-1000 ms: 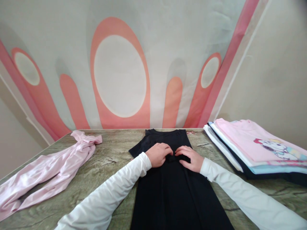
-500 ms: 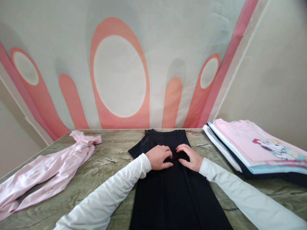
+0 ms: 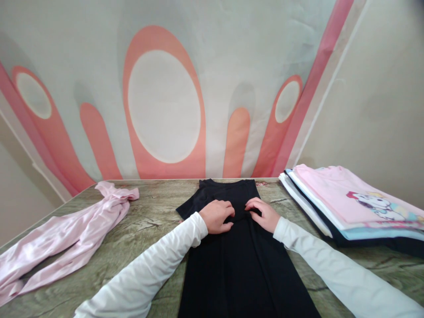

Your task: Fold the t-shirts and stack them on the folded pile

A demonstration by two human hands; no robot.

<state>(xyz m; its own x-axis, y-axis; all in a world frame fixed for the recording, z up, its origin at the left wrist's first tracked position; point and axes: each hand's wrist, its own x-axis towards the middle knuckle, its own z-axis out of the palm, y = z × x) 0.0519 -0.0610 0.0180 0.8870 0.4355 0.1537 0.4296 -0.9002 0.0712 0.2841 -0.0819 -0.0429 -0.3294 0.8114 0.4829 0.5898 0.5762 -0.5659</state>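
Observation:
A long black short-sleeved garment (image 3: pixel 238 274) lies front to back along the middle of the table, its neckline at the far edge and a sleeve spread to the left. On its upper part rests my left hand (image 3: pixel 217 216), fingers bent and the thumb apart from them; no cloth shows between them. My right hand (image 3: pixel 264 214) is just across from it at the garment's right side, thumb and fingertips drawn together on the black fabric. Folds run lengthwise below both hands. The garment's near end is out of view.
A crumpled pale pink garment (image 3: pixel 76 232) stretches along the table's left side. At the right stands a stack of folded clothes (image 3: pixel 334 198), topped by a pink shirt with a cartoon dog print. Behind the wood-patterned table (image 3: pixel 152 247) rises a wall with coral shapes.
My right thumb and fingertips have closed together on the black cloth. My left hand has stayed nearly in place, and the garment lies almost the same.

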